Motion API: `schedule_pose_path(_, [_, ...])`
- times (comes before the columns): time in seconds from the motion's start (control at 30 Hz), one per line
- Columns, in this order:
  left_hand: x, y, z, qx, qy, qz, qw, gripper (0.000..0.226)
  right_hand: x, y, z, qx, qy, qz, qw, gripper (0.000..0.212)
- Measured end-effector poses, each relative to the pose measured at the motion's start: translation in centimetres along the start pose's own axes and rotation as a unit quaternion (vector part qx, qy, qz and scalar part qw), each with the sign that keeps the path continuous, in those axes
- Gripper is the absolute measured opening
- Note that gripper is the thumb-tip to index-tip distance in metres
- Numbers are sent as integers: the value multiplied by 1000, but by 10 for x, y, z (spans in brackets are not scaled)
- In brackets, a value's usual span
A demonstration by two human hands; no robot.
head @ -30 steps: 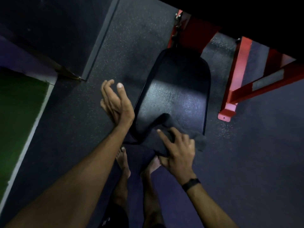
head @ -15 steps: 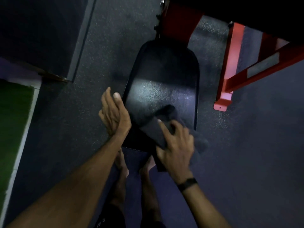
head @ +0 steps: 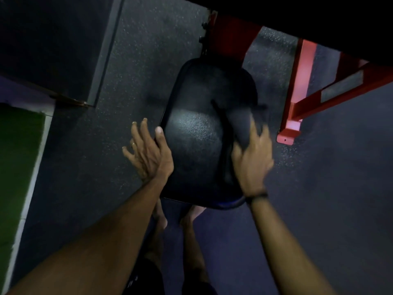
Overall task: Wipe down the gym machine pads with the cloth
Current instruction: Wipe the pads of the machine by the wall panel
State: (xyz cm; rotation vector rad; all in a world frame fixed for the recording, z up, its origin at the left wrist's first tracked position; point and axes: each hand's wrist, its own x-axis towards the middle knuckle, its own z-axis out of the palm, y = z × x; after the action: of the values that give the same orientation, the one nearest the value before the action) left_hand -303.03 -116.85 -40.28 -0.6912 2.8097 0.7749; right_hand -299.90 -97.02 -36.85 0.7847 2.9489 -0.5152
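Right hand [head: 252, 160] presses cloth [head: 238, 124] on pad [head: 191, 135]; left hand [head: 148, 154] at pad edge.

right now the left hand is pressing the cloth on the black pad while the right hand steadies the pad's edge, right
Not quite: the hands are swapped. In the head view the right hand presses the cloth on the black pad, while the left hand steadies the pad's edge.

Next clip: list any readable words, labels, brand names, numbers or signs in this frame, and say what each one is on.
No text can be read in this frame.
Pale rectangular label on the red machine frame: too blurred to read, no letters made out.
Pale mark on the dark shorts at the bottom edge: too small and dark to read.
Seat pad, cloth, wristband: no print visible.
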Motion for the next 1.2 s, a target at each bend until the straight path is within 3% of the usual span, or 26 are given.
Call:
schedule_pose_path(0.1, [1,1,0,2,-5,-9,1000,69,-93,21,-2,68,-25,59,996,85])
schedule_pose_path(0.17, [1,1,0,1,-4,-11,1000,68,-89,22,4,84,-23,71,994,77])
schedule_pose_path(0.4, [-1,1,-1,10,1,-3,1000,68,117,-18,12,97,19,105,990,66])
schedule_pose_path(0.5, [0,1,-2,19,8,4,1000,69,150,-26,15,107,10,120,987,62])
schedule_pose_path(0.63, [0,0,-1,25,10,6,1000,68,67,-1,14,95,31,47,994,60])
schedule_pose_path(0.77, [2,-1,1,23,6,0,1000,65,-50,27,14,114,43,49,991,69])
schedule_pose_path(0.83, [1,-1,1,19,9,-1,1000,63,-67,32,16,127,53,61,989,66])
schedule_pose_path(1.03, [-1,1,0,-3,19,-2,1000,65,71,-6,19,95,52,51,993,65])
schedule_pose_path(1.13, [0,2,0,-13,20,-5,1000,66,135,-49,24,-1,75,80,994,60])
schedule_pose_path(1.2, [0,2,1,-17,25,-4,1000,66,129,-85,31,-61,73,34,995,56])
